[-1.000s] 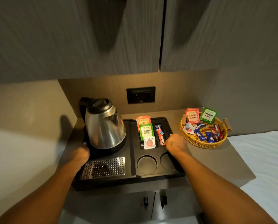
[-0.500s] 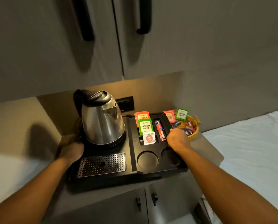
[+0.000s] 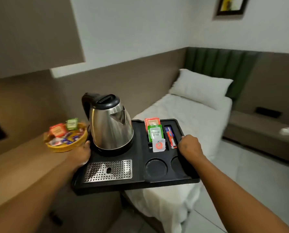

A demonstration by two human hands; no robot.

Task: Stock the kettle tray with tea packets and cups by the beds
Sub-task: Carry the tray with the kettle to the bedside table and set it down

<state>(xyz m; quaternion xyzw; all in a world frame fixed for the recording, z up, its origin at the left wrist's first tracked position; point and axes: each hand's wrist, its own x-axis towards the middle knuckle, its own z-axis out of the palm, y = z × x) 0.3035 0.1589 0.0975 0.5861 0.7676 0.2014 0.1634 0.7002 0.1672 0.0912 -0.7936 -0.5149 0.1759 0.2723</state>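
Observation:
I hold the black kettle tray (image 3: 140, 180) in the air, level, in front of a bed. My left hand (image 3: 79, 154) grips its left edge and my right hand (image 3: 190, 146) grips its right edge. On it stands a steel kettle (image 3: 111, 125) with a black lid. Tea packets (image 3: 154, 132) stand upright in the tray's slots, green and orange ones, with red and blue sachets (image 3: 171, 137) beside them. Two round cup recesses (image 3: 156, 167) are bare. No cups are in view.
A wicker basket (image 3: 66, 146) full of packets sits on the wooden counter (image 3: 22, 165) at left. A single bed (image 3: 182, 125) with a white pillow (image 3: 201, 88) lies behind the tray. A low bedside unit (image 3: 258, 132) stands at right on a tiled floor.
Both hands lifted the tray off the counter under the cabinets and swung it to the right, toward the bed. The basket stayed on the counter and is now left of the tray.

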